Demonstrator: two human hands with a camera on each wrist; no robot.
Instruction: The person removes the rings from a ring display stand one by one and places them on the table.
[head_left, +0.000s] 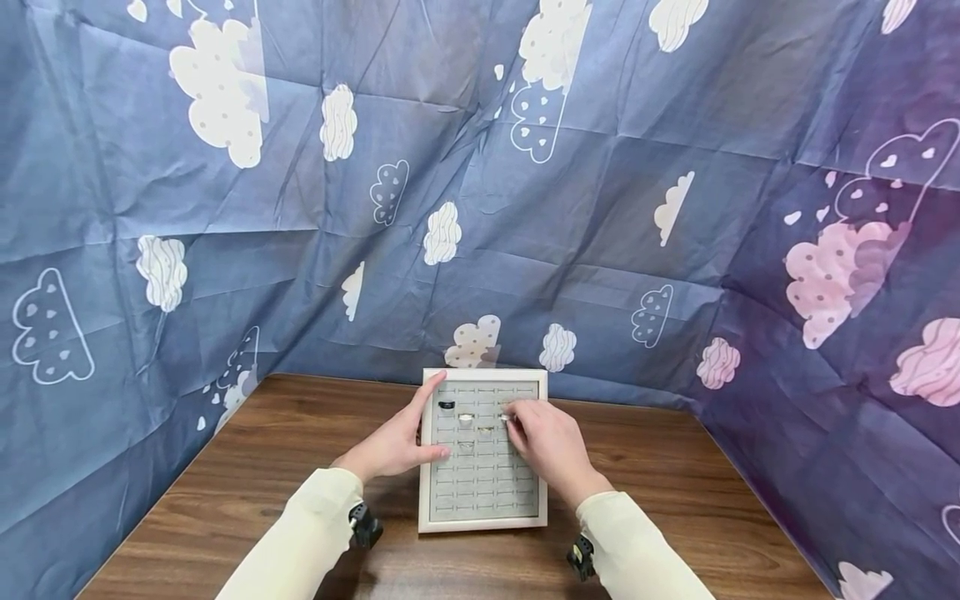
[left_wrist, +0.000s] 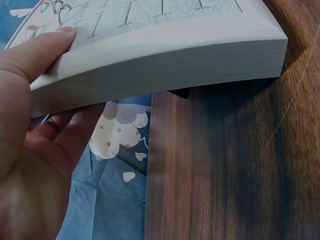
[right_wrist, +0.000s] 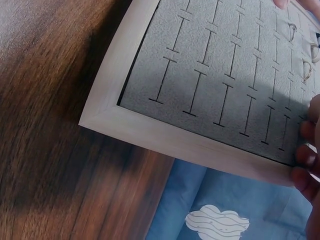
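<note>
While your right fingertips (head_left: 512, 419) pinch a small silver ring (head_left: 506, 417) at a slot near the right edge of the ring tray (head_left: 431, 523), your right hand (head_left: 550, 446) rests over the grey insert. The pinch is narrow, closed on the ring. Your left hand (head_left: 395, 446) steadies the tray's left rim: thumb on top of the frame, fingers straight along the side, not curled round anything.

Risks, as judged:
- The ring is tiny and held only at the fingertips. If the pinch slackens before it seats, it may drop onto the wooden table (head_left: 225, 500) and roll.
- Other rings (head_left: 467, 419) and a dark one (head_left: 447, 406) sit in nearby slots. A sweep of your right knuckles could dislodge them.
- The tray appears propped at its far edge. A hard push could tip or slide it if your left hand lets go.

View differences:
- Head view alone shows both hands, the pinch and the ring layout.
- Left wrist view shows the thumb (left_wrist: 47, 45) on the frame and a dark support under the tray, hidden from above.
- Right wrist view shows the empty slot rows (right_wrist: 210, 80) closely; the pinch itself cannot be seen there.
</note>
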